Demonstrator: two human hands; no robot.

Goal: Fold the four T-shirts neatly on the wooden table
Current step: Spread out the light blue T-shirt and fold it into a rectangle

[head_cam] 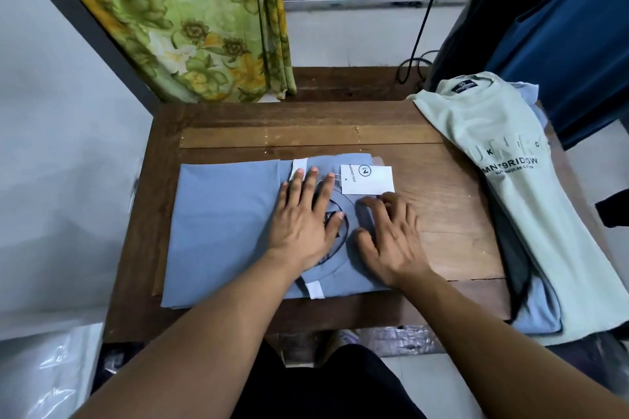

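A blue T-shirt [224, 228] lies folded into a rectangle on the wooden table [306, 133], collar toward the right. A white hang tag [367, 179] rests at its right edge. My left hand [308, 218] presses flat on the collar with straight fingers. Beside it, my right hand [391, 235] rests on the shirt's right edge, fingers bent with their tips on the cloth just below the tag. A pale green T-shirt [517, 187] with dark lettering tops a pile on the table's right side, over a black shirt [510, 248] and a light blue one [537, 309].
A green floral curtain [190, 20] hangs behind the table at the left. Dark blue clothes [561, 27] hang at the back right. A black cable [418, 41] runs down to the table's far edge. Clear plastic bags [51, 371] lie at the lower left.
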